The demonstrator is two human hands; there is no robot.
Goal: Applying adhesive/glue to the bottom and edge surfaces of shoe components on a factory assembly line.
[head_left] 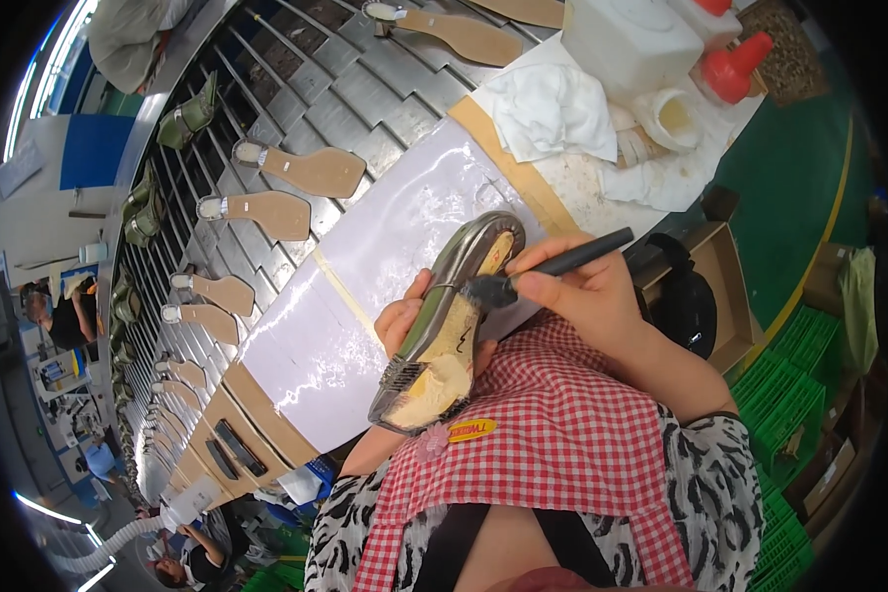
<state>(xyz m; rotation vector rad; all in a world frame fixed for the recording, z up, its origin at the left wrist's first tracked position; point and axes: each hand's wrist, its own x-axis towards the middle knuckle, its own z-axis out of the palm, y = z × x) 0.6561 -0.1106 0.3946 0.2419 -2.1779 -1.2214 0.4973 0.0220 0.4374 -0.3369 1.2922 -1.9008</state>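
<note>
My left hand (400,321) is wrapped round a dark green shoe (426,326) held tilted above the work surface, its unfinished underside turned up. Pale, rough material covers the shoe's bottom, with the upper's edges folded in around it. Between the fingers and thumb of my right hand (587,301) is a black-handled brush (584,254). Its dark bristles touch the middle of the shoe's underside. Beneath the shoe lies a white sheet (365,266) with shiny smears. Part of my left hand is hidden behind the shoe.
Tan soles (316,173) lie along the metal slat conveyor (375,128), with green shoes (187,116) on bars beyond. At far right are a white cloth (548,109), an open white jar (673,116), a white jug (631,44) and a red-topped bottle (735,69). Green crates (779,395) stand right.
</note>
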